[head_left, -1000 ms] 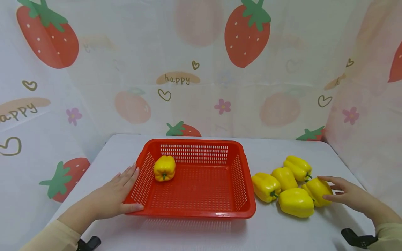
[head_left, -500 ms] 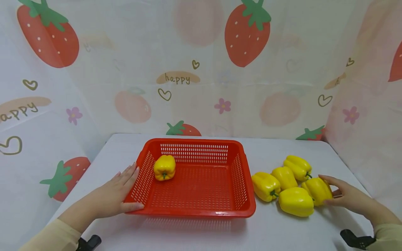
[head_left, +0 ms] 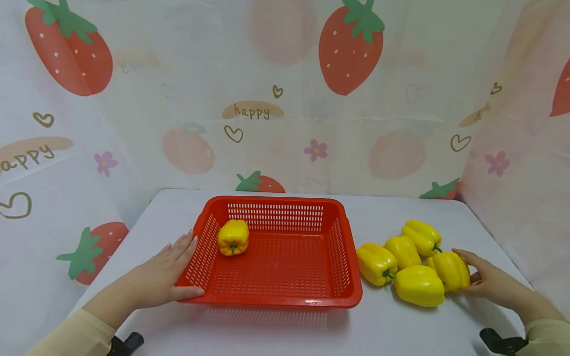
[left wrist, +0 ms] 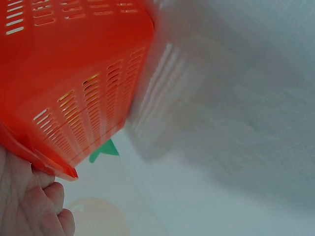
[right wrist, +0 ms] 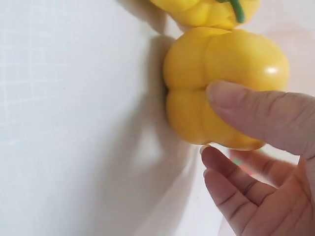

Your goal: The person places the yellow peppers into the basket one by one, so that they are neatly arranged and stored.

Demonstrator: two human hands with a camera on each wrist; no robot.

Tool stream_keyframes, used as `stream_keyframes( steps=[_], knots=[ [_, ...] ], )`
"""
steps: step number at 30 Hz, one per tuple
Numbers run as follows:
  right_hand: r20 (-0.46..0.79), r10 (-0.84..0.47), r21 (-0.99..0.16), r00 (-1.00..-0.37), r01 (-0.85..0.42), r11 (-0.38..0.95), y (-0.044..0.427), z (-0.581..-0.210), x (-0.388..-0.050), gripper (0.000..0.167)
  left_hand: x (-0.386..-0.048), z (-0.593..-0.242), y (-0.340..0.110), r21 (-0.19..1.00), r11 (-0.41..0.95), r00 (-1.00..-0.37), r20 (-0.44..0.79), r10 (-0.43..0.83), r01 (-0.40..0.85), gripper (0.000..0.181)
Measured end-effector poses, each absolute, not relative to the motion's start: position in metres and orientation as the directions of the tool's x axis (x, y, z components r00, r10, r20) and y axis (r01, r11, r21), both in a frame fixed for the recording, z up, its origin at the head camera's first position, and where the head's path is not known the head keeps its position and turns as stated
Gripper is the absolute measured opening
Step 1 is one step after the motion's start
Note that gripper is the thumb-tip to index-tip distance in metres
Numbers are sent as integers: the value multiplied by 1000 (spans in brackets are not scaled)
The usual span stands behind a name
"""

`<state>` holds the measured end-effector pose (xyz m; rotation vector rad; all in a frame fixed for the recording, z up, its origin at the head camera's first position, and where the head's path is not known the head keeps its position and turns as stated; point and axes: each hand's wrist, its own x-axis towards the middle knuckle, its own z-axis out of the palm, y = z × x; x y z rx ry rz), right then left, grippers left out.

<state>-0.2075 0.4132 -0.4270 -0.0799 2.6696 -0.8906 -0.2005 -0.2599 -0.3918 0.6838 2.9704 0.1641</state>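
In the head view, a red plastic basket (head_left: 276, 267) stands on the table with one yellow bell pepper (head_left: 233, 238) in its left back part. My left hand (head_left: 162, 274) rests on the basket's left rim, fingers straight and thumb along the front edge. The left wrist view shows that hand (left wrist: 32, 201) against the rim from below. To the right of the basket, my right hand (head_left: 492, 279) grips the rightmost yellow bell pepper (head_left: 450, 271) of a group. Its thumb (right wrist: 246, 105) presses on the pepper (right wrist: 221, 69) in the right wrist view; the index fingertip is hidden behind it.
Several more yellow bell peppers lie close together right of the basket: a front one (head_left: 419, 286), one beside the basket (head_left: 376, 264), a middle one (head_left: 403, 252) and a back one (head_left: 421, 235). A printed cloth wall (head_left: 343, 148) borders the white table (head_left: 249, 331).
My right hand's fingers and thumb have closed in around the rightmost pepper, which has turned slightly. My left hand and the basket stay in place.
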Motion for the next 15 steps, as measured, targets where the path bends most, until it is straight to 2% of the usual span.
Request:
stream_keyframes(
  steps=[7,15],
  knots=[
    [-239,-156,-565,-958,7,825,413,-437,-210,107,-200,-392,-260,127,895,-897,-65,437,427,111],
    [-204,-112,-520,-973,11,854,413,-442,-213,106,-201,-392,-260,127,897,-899,-64,434,424,110]
  ],
)
